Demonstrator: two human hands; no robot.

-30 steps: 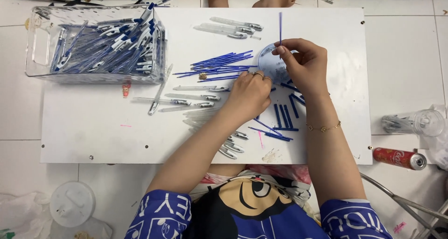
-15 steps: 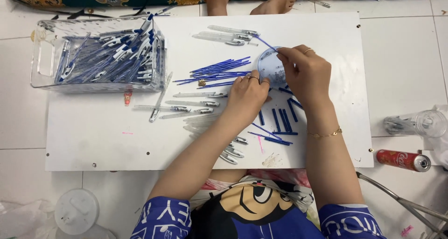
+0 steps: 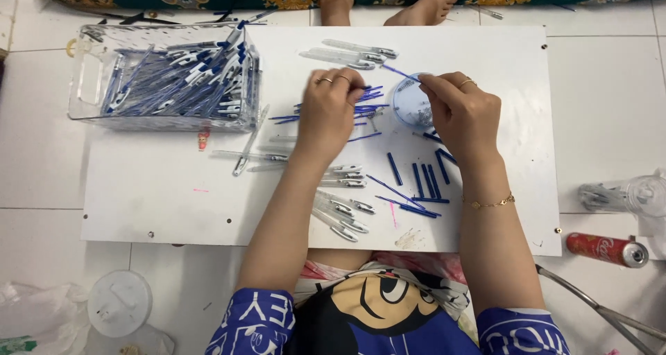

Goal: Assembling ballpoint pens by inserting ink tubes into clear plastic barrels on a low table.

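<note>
My right hand (image 3: 463, 112) pinches thin blue refill (image 3: 397, 71) at fingertips, just above small round dish (image 3: 411, 102) — tip kept over it. My left hand (image 3: 331, 105) left of dish, fingers curled onto refill pile (image 3: 368, 109) — grip contents unclear.

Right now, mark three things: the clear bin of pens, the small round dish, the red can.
clear bin of pens (image 3: 83, 84), head view, on its bare left wall by the handle slot.
small round dish (image 3: 411, 105), head view, on its visible left part.
red can (image 3: 602, 248), head view, mid-body, lying on the floor.
</note>
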